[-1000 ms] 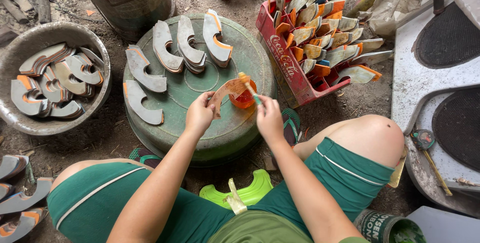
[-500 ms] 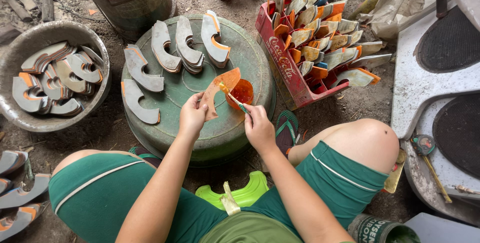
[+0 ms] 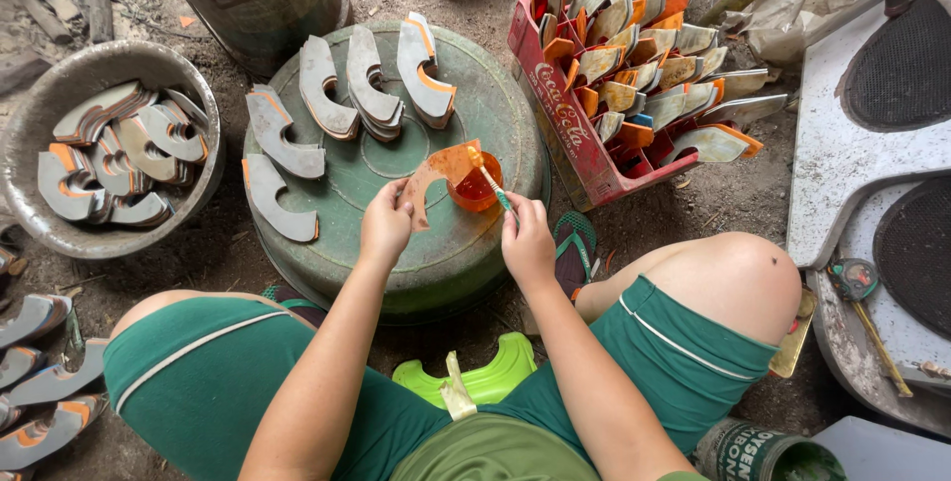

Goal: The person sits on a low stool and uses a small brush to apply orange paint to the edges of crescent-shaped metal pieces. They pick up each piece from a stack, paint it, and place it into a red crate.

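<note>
Over cup (image 3: 475, 189), brush (image 3: 490, 181) diagonal, bristles up-left

Green shorts, bare arms, flip-flops on the dirt.

Here's the person from above: loose green shorts (image 3: 248, 382) with a thin white piping line running along each leg hem, clear on the right thigh and curving across the left one. An olive-green top (image 3: 495, 451) shows at the bottom edge, short enough to leave both forearms bare to the left hand (image 3: 384, 228) and right hand (image 3: 527, 243). No rings, watch or bracelets visible. Knees are bare. Under the right leg peeks a dark green-and-black striped flip-flop sandal (image 3: 575, 248).
</note>
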